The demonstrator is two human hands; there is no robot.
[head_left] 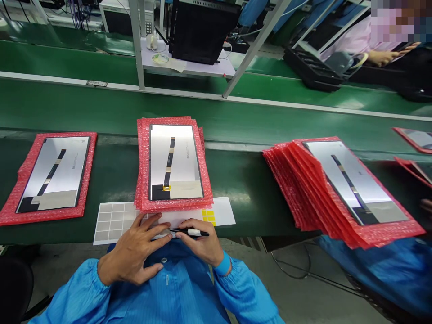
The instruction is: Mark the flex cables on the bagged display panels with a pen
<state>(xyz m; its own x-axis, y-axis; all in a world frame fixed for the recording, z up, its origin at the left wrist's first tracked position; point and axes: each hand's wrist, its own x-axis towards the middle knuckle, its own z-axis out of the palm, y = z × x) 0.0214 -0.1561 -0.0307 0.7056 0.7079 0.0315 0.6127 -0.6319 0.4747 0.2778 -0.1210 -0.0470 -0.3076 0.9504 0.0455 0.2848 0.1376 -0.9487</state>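
My right hand [200, 241] grips a black-and-white marker pen [189, 232] over a white label sheet [219, 211]. My left hand [135, 246] lies spread on the sheet's near edge, its fingertips close to the pen. A display panel [173, 162] with a dark flex strip sits on a stack of red bubble wrap bags [141, 204] just beyond my hands. Another panel [54, 173] rests on a red bag [23, 198] to the left. A fanned stack of red bags [286, 180] on the right carries a third panel [351, 182]. A grey label sheet [114, 220] lies under my left hand's side.
All this lies on a dark green conveyor belt [236, 180] with a white rail [189, 92] behind it. Beyond stand a metal-legged shelf [185, 63] and a black monitor [202, 31]. A co-worker's hands [381, 56] work at upper right beside a black tray [313, 67].
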